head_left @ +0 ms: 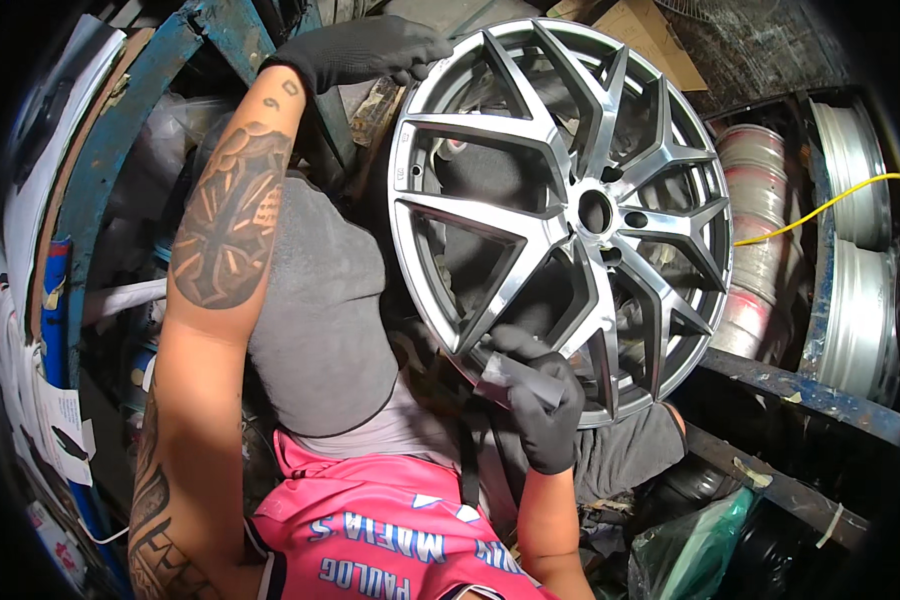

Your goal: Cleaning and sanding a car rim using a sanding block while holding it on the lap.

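Observation:
A silver alloy wheel [595,168] with dark grey spoke sides is tilted up in front of me, against my lap. My left hand [370,52], in a black glove, has its fingers curled against the upper left edge of the rim. At the wheel's lower left, my right hand [548,420], also in a black glove, pinches a small grey sheet that looks like sandpaper [518,380]. The sheet lies close to the outer lip; whether it touches the metal I cannot tell. The wheel hides part of my legs.
Several other wheel rims [855,290] stand in a rack on the right, beside a stack of worn silver and red cylinders [750,210]. A yellow cable [820,208] crosses there. A blue metal frame [120,150] rises at left. Green plastic [710,550] lies at lower right.

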Demonstrator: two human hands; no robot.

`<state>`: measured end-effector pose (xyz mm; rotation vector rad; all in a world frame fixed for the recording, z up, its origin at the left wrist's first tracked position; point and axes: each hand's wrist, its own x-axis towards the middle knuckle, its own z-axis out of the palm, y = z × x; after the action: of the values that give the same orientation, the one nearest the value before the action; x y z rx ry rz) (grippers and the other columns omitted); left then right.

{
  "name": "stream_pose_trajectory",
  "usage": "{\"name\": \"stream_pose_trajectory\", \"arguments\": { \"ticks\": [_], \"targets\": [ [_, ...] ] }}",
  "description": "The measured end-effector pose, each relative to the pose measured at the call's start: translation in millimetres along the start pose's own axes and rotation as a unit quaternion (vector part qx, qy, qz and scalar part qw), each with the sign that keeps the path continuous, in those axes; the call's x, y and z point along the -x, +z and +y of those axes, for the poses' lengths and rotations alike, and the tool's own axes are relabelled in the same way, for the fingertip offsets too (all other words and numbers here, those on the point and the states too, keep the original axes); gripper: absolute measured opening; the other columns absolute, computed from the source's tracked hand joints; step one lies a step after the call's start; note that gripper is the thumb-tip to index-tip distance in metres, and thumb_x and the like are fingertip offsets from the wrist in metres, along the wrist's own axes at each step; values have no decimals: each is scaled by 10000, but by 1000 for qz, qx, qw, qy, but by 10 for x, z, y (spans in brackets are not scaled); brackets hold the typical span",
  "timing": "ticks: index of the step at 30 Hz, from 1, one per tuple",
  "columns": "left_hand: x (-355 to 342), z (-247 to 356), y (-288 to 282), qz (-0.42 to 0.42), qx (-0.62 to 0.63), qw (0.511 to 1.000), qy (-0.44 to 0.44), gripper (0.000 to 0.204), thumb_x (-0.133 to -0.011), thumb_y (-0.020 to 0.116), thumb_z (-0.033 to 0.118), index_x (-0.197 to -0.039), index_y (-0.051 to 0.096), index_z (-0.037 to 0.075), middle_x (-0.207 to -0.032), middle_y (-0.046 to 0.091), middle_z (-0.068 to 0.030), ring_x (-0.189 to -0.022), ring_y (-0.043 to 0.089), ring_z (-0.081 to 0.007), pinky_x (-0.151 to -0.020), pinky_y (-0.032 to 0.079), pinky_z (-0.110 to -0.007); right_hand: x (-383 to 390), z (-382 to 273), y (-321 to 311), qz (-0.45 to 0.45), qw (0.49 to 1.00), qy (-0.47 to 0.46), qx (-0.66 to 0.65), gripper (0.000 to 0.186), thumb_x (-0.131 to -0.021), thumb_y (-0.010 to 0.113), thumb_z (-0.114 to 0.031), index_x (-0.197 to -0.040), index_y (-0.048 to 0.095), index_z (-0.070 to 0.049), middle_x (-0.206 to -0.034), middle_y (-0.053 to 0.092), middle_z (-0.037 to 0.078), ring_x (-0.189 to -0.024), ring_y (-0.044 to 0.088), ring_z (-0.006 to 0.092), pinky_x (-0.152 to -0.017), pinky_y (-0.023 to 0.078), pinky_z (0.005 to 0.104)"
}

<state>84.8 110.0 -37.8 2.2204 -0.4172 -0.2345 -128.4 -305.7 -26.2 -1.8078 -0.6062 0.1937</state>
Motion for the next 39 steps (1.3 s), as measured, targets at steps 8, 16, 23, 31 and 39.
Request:
{"name": "stream_pose_trajectory", "arguments": {
  "ticks": [8,16,23,31,39],
  "targets": [
    [-122,231,243,-28,-151,988,-20,563,-1096,482,489,-1421,611,47,-1270,686,-100,-993,679,-186,-906,542,-347,-21,-38,104,-11,925,302,-230,288,-920,751,-254,-990,633,0,-1132,687,190,-1066,701,279,-898,580,414],
    [-208,234,319,-97,-200,974,30,527,-1050,536,452,-1421,611,85,-1395,639,-113,-1256,631,-273,-1123,454,-362,-346,-123,320,-218,948,-3,234,400,-885,736,-140,-1272,662,-68,-1048,682,120,-906,662,346,-804,526,449],
    [-225,401,346,-91,-214,970,76,345,-1049,456,254,-1267,686,115,-1283,698,-117,-1230,642,-313,-1074,482,-432,-429,-215,370,-259,828,-123,483,424,-893,648,-226,-1301,672,-112,-851,599,49,-796,630,226,-728,503,382],
    [-231,237,352,-66,-231,962,127,351,-1056,445,277,-1236,686,94,-1252,700,-147,-1177,661,-324,-1046,498,-431,-528,-274,469,-250,815,-164,496,435,-866,613,-205,-1279,680,-85,-808,558,27,-743,598,208,-686,484,364],
    [-170,173,252,-74,-287,941,163,405,-1061,416,318,-1229,713,99,-1238,714,-143,-1152,672,-334,-1050,492,-426,-517,-302,479,-279,816,-156,481,458,-837,636,-230,-1272,686,-94,-839,585,36,-778,615,214,-686,486,391]
  ]
}}
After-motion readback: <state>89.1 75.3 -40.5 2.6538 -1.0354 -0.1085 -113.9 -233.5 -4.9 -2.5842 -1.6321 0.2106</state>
